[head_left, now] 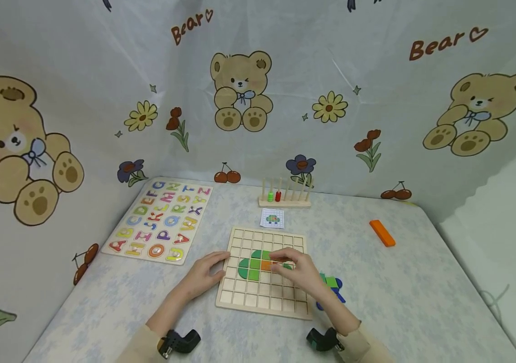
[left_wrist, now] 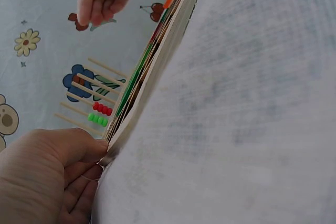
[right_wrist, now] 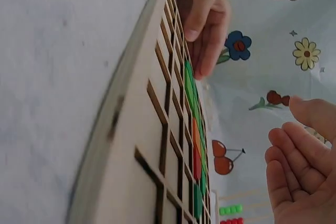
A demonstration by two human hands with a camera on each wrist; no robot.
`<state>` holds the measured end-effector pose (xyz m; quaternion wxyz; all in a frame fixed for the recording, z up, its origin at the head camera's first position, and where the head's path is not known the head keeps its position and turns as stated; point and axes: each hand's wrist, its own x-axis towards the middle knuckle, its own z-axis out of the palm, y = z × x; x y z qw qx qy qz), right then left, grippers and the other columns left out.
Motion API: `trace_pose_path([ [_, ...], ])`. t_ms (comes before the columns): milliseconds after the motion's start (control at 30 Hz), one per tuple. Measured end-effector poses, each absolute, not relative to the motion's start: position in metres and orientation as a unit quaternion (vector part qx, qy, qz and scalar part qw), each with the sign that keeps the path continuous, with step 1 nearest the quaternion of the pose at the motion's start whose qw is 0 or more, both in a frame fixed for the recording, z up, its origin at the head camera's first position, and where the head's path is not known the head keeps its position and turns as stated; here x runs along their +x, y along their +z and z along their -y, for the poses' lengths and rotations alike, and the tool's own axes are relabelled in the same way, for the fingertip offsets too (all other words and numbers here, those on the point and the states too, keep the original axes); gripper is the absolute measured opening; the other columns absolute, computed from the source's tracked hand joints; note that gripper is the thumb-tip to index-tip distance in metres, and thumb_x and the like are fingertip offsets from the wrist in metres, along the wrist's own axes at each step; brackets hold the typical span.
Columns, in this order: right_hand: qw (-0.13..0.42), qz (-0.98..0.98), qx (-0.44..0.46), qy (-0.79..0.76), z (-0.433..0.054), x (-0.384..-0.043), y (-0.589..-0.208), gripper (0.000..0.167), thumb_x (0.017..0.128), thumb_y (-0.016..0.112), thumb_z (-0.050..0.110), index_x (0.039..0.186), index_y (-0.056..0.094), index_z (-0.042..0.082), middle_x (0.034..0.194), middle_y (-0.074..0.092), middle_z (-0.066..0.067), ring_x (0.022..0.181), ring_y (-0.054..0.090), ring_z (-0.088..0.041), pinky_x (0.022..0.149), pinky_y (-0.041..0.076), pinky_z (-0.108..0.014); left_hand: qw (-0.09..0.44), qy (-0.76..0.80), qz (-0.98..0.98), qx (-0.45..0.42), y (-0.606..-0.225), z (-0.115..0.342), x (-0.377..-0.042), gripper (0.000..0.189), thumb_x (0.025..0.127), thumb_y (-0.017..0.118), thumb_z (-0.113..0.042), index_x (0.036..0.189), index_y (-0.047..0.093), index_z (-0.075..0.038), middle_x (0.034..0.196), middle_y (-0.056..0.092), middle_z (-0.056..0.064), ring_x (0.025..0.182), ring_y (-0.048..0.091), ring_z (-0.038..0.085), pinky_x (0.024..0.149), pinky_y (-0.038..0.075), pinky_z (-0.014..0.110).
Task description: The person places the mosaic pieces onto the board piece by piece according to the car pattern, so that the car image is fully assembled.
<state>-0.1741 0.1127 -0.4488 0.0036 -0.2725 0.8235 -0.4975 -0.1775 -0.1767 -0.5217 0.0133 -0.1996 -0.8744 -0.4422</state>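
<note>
My loose left hand (head_left: 202,276) touches the pale gridded board (head_left: 264,303) at left edge; my empty, half-open right hand (head_left: 302,269) hovers above green pieces (head_left: 254,263)

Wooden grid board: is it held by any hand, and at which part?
The left hand touches the wooden grid board at its left edge; whether it grips cannot be told. The right hand, above it, visibly holds nothing.
</note>
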Motion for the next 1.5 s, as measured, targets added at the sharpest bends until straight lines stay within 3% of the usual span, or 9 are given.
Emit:
trace_pose_path([
  [100, 0.003, -0.836, -0.246, -0.491, -0.13, -0.17, -0.433, 0.025, 0.086, 0.068, 0.005, 0.111, 0.066, 0.002, 0.108, 0.065, -0.015, 0.099, 0.059, -0.034, 0.084, 0.048, -0.053, 0.009, -0.445, 0.873, -0.198, -0.52, 0.177, -0.178, 0.047, 0.089, 0.065, -0.009, 0.134, 0.053, -0.006, 0.136, 0.05, 0.007, 0.129, 0.041, 0.026, 0.105, 0.035, 0.044],
  [367, -0.029, -0.874, -0.212, -0.436, -0.191, -0.183, -0.461, 0.032, 0.087, 0.069, 0.015, 0.117, 0.064, 0.007, 0.112, 0.064, -0.003, 0.103, 0.059, -0.024, 0.086, 0.049, -0.05, 0.008, -0.447, 0.873, -0.194, -0.521, 0.177, -0.177, 0.047, 0.089, 0.065, -0.008, 0.134, 0.053, -0.006, 0.136, 0.05, 0.007, 0.129, 0.041, 0.026, 0.105, 0.034, 0.044],
  [633, 0.026, -0.889, -0.156, -0.43, -0.227, -0.179, -0.471, 0.037, 0.087, 0.07, 0.02, 0.12, 0.063, 0.006, 0.115, 0.064, -0.005, 0.108, 0.057, -0.031, 0.089, 0.049, -0.048, 0.005, -0.452, 0.872, -0.189, -0.519, 0.176, -0.176, 0.048, 0.088, 0.065, -0.007, 0.134, 0.053, -0.006, 0.136, 0.049, 0.007, 0.13, 0.04, 0.026, 0.105, 0.034, 0.044],
  [1100, 0.025, -0.922, -0.155, -0.355, -0.235, -0.174, -0.487, 0.038, 0.08, 0.074, 0.006, 0.117, 0.065, 0.005, 0.111, 0.064, -0.004, 0.101, 0.061, -0.025, 0.087, 0.05, -0.043, 0.008, -0.449, 0.872, -0.197, -0.52, 0.177, -0.176, 0.047, 0.089, 0.065, -0.009, 0.134, 0.053, -0.005, 0.136, 0.05, 0.007, 0.129, 0.041, 0.026, 0.106, 0.034, 0.044],
  [1500, 0.022, -0.924, -0.177, -0.339, -0.237, -0.173, -0.496, 0.036, 0.079, 0.075, 0.006, 0.114, 0.067, 0.008, 0.109, 0.064, 0.001, 0.099, 0.062, -0.02, 0.086, 0.051, -0.039, 0.008, -0.448, 0.87, -0.204, -0.518, 0.176, -0.176, 0.047, 0.089, 0.065, -0.009, 0.134, 0.052, -0.004, 0.136, 0.05, 0.008, 0.129, 0.041, 0.026, 0.106, 0.033, 0.044],
])
